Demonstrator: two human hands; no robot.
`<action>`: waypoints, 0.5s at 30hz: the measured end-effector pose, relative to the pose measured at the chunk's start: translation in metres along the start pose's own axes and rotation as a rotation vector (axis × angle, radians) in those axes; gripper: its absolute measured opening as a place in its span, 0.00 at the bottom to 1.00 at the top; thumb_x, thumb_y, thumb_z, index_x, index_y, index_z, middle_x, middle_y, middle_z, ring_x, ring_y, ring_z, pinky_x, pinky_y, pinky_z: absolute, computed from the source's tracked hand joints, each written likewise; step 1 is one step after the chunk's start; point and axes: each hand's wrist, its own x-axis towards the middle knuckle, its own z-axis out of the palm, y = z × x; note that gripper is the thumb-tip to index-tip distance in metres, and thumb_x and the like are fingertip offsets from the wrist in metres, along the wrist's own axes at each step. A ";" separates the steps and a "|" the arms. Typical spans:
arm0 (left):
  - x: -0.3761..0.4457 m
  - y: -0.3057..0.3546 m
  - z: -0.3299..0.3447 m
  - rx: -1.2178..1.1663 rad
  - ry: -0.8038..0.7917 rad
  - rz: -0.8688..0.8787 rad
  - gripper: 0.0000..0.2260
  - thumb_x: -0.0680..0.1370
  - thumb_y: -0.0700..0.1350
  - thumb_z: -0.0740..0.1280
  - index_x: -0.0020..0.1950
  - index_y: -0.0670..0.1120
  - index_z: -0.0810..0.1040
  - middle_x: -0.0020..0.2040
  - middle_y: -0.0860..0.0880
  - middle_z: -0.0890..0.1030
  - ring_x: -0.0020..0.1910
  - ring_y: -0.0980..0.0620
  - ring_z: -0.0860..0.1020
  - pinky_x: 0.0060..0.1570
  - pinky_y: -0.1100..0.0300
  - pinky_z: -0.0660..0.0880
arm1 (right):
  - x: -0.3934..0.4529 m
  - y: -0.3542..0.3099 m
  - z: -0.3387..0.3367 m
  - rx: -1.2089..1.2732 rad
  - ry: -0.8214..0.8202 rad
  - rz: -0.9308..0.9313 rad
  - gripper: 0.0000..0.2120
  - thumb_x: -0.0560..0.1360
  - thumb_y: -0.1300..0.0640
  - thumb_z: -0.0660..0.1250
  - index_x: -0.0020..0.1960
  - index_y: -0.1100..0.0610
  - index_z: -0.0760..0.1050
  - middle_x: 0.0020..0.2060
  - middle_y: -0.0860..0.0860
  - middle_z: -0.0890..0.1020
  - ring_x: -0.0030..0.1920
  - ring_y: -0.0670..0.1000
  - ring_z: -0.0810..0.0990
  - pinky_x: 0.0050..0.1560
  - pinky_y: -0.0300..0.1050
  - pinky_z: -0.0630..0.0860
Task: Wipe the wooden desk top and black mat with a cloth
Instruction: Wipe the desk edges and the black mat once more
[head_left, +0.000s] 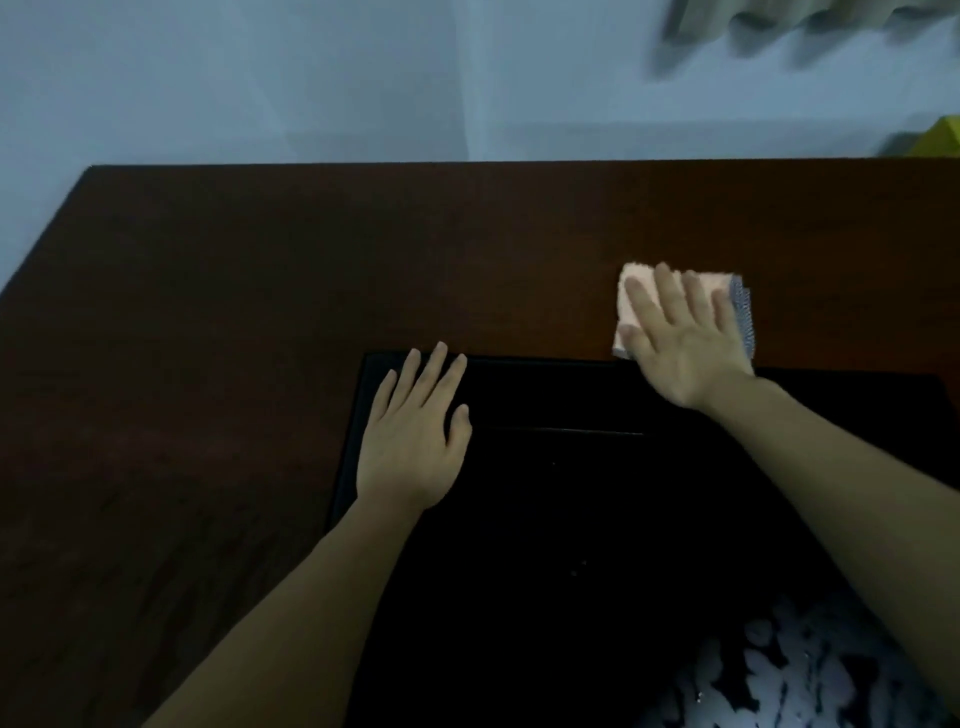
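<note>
Desk (218, 291) of dark wood is carrying a black mat (597, 519) at its near side | left hand (413, 441) is lying flat on the mat's far-left corner, fingers (431, 371) straight and released | right hand (685, 343) is pressing a pink cloth (636, 283) onto the wood just beyond the mat, fingers spread flat.

I read this as a home study or bedroom corner: a dark reddish-brown wooden desk top (260, 270) carrying a flat black rectangular mat (597, 509) stands against a plain pale blue wall (311, 78), with grey-green pleated curtain fabric (779, 31) at upper right.
</note>
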 end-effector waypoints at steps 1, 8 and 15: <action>0.000 0.000 0.000 -0.003 0.008 -0.002 0.23 0.85 0.56 0.47 0.82 0.59 0.51 0.81 0.62 0.45 0.79 0.61 0.39 0.76 0.62 0.36 | 0.001 -0.012 0.001 0.019 0.009 0.008 0.29 0.83 0.40 0.35 0.80 0.45 0.29 0.80 0.52 0.32 0.80 0.57 0.32 0.78 0.60 0.34; -0.001 0.004 -0.001 0.043 0.011 -0.020 0.26 0.83 0.57 0.45 0.82 0.57 0.55 0.82 0.58 0.51 0.81 0.57 0.44 0.79 0.56 0.44 | -0.118 -0.054 0.036 -0.011 -0.007 -0.562 0.30 0.83 0.41 0.44 0.83 0.49 0.52 0.82 0.55 0.52 0.81 0.60 0.49 0.77 0.62 0.46; 0.000 0.001 0.001 0.015 0.014 -0.010 0.25 0.84 0.57 0.45 0.82 0.57 0.54 0.82 0.59 0.50 0.80 0.59 0.42 0.79 0.56 0.42 | -0.023 0.052 0.010 -0.085 0.073 -0.093 0.29 0.82 0.38 0.33 0.80 0.43 0.29 0.82 0.53 0.38 0.81 0.57 0.38 0.79 0.58 0.37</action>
